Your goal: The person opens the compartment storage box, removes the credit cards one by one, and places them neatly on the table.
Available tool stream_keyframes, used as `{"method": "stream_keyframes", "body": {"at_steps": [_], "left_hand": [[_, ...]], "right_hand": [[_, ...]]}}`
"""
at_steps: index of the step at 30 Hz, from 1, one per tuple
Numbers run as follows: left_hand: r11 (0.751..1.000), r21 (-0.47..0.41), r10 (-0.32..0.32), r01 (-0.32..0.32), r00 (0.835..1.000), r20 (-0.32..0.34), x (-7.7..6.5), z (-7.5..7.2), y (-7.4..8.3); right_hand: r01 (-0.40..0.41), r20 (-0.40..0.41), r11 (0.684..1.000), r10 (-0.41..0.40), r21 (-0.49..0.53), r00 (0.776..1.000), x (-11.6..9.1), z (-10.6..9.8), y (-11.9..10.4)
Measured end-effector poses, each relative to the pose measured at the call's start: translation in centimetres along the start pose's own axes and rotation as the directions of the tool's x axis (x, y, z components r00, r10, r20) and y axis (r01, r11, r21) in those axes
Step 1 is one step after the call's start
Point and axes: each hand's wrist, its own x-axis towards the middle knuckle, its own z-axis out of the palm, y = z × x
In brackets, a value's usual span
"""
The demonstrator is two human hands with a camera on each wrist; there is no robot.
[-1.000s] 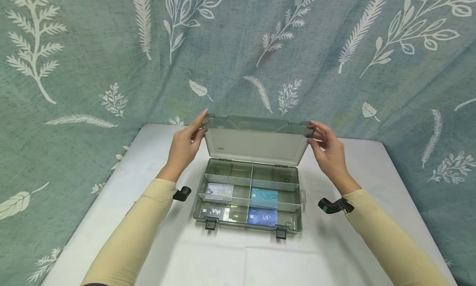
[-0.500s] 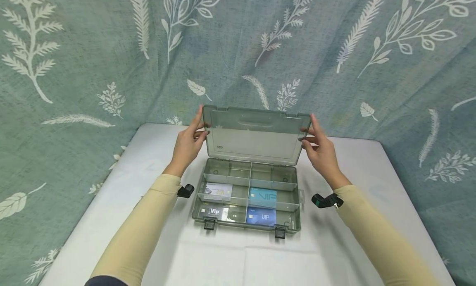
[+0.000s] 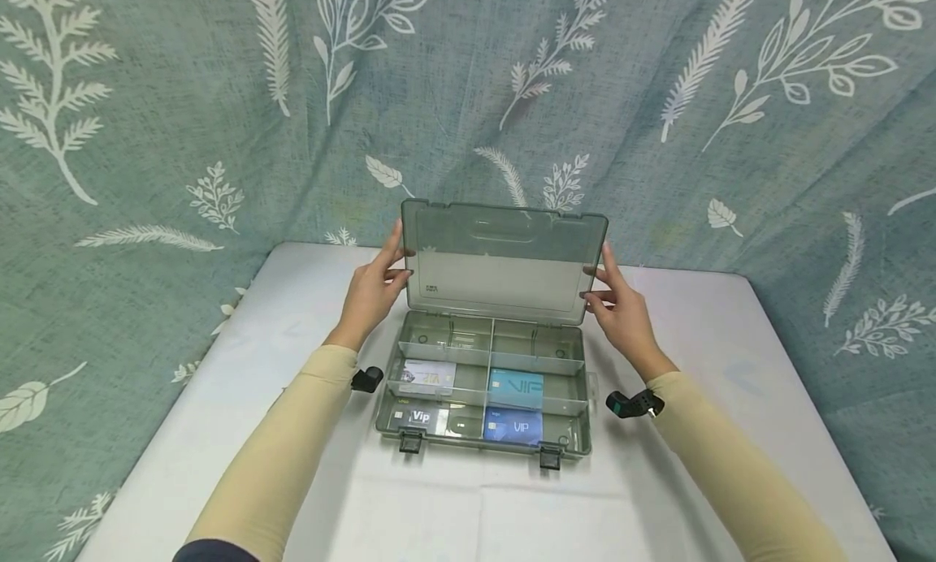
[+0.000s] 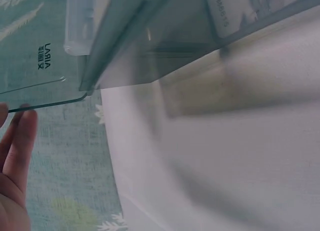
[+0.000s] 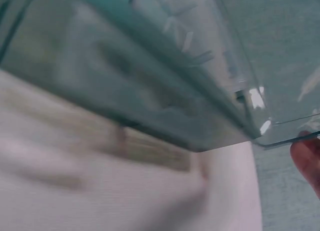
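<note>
A translucent grey-green plastic divided box (image 3: pixel 468 442) lies on the white table, its hinged lid (image 3: pixel 504 286) raised and leaning slightly back. My left hand (image 3: pixel 368 298) holds the lid's left edge between thumb and fingers; its fingertips also show at the edge in the left wrist view. At the lid's right edge, my right hand (image 3: pixel 625 317) grips in the same way. The middle row holds a whitish card (image 3: pixel 427 375) on the left and a teal card (image 3: pixel 517 387) on the right. A dark card (image 3: pixel 420 418) and a blue card (image 3: pixel 514 425) lie in the front row.
Two black latches (image 3: pixel 550 456) hang open at the box's front. Behind the table (image 3: pixel 468 521) hangs a green leaf-patterned cloth (image 3: pixel 453 83), which also runs along both sides. Black straps (image 3: pixel 634 403) show at the wrists.
The lid has swung farther up and back on its hinge. Both hands have slid down along its side edges, the right one also shifting left. The box base and cards stay put.
</note>
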Motion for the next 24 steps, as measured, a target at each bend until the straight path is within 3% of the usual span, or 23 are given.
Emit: {"method": "stream_keyframes", "body": {"at_steps": [5,15,24], "left_hand": [[0.999,0.007,-0.032,0.031,0.999,0.038,-0.2,0.2,-0.2],[0.999,0.018,-0.037,0.036,0.997,0.069,-0.5,0.3,-0.9],[0.997,0.02,-0.083,0.081,0.983,0.163,-1.1,0.3,-1.7]], "right_hand": [[-0.005,0.027,1.0,0.006,-0.022,1.0,-0.5,0.5,0.7],[0.003,0.081,0.999,0.001,-0.052,0.997,-1.0,0.8,1.2],[-0.021,0.154,0.999,0.027,-0.042,0.988,-1.4,1.2,1.9]]}}
